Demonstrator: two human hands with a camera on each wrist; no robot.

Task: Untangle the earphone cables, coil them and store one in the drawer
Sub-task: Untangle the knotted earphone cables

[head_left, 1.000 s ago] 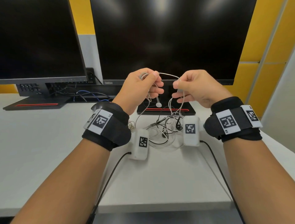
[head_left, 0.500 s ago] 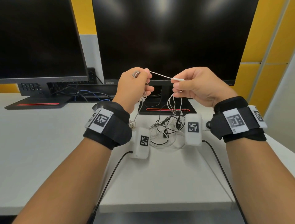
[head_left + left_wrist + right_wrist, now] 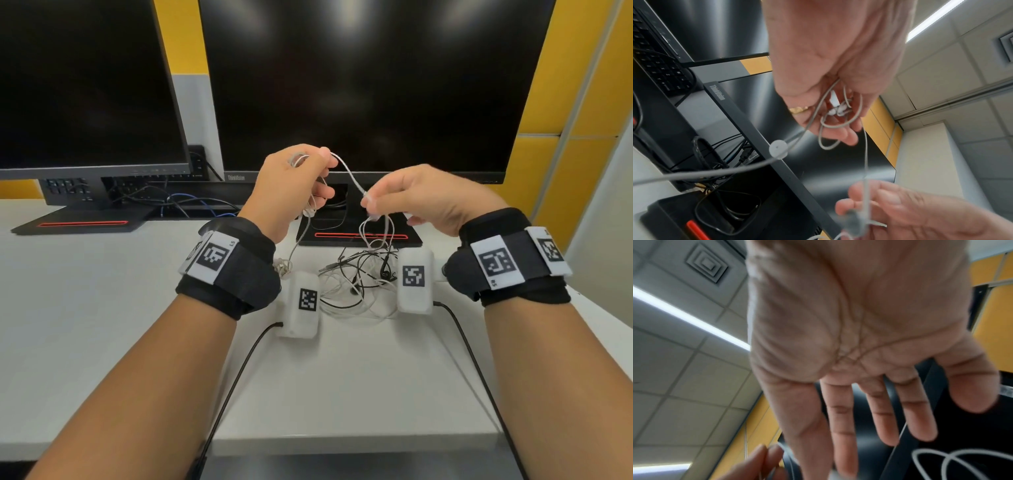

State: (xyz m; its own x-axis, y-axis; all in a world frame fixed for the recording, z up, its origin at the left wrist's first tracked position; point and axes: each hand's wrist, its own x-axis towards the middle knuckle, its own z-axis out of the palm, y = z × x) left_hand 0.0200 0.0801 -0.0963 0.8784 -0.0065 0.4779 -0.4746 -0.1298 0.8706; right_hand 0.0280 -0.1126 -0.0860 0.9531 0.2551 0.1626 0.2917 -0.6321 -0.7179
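Between both hands' grip, white cable (image 3: 346,171)

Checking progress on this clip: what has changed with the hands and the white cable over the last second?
The right hand has dropped lower than the left hand, so the white earphone cable between them, taut half a second ago, now slopes down to the right. Both hands keep their grip on it. The tangled pile on the desk and the monitors look unchanged.
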